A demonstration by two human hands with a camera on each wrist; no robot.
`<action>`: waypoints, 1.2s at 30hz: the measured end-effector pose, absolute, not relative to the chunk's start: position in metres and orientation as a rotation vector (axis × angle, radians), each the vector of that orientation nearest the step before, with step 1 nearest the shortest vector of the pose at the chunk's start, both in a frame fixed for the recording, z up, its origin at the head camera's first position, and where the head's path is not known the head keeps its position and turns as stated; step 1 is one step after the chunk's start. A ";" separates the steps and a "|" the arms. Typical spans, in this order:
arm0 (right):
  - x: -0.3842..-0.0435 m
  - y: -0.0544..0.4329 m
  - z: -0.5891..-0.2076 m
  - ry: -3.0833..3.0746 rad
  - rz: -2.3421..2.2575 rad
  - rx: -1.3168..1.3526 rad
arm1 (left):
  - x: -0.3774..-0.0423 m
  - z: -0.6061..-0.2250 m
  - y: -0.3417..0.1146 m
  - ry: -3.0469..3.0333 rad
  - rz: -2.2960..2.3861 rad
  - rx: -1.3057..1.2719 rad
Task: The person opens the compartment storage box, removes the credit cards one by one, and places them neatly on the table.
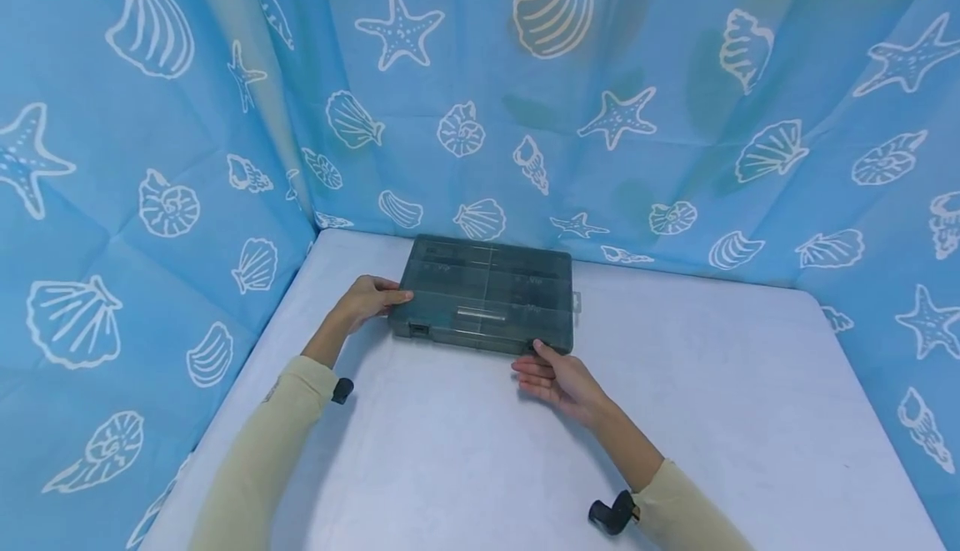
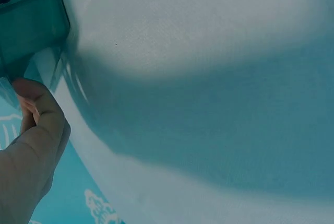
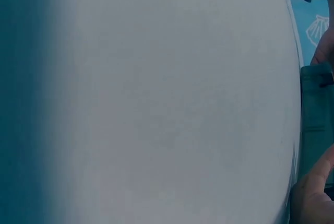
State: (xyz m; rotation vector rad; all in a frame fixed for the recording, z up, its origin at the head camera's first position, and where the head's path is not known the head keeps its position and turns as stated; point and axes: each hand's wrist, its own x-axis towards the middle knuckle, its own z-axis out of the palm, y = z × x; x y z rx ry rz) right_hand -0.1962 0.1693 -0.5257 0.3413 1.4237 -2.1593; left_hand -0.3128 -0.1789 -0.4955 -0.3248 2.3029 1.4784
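A translucent dark grey compartment box lies at the back of the white table with its lid down. Dividers show through the lid. A black latch sits at the left of its front side. My left hand grips the box's left edge, thumb on top and the other fingers partly hidden behind the edge. At the front right corner, the thumb of my right hand touches the box by the other latch. The rest of those fingers extend loosely in front of it. In the right wrist view, the box shows only at the border.
The table is covered in white cloth. Blue curtains with white shell and starfish prints hang behind it and along its sides. A pale hanging tab sticks out from the box's right side. Black wrist devices sit at both sleeves.
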 end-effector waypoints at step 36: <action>-0.226 0.000 -0.522 1.124 -2.179 0.323 | -0.311 -0.496 -0.180 2.318 1.524 -0.320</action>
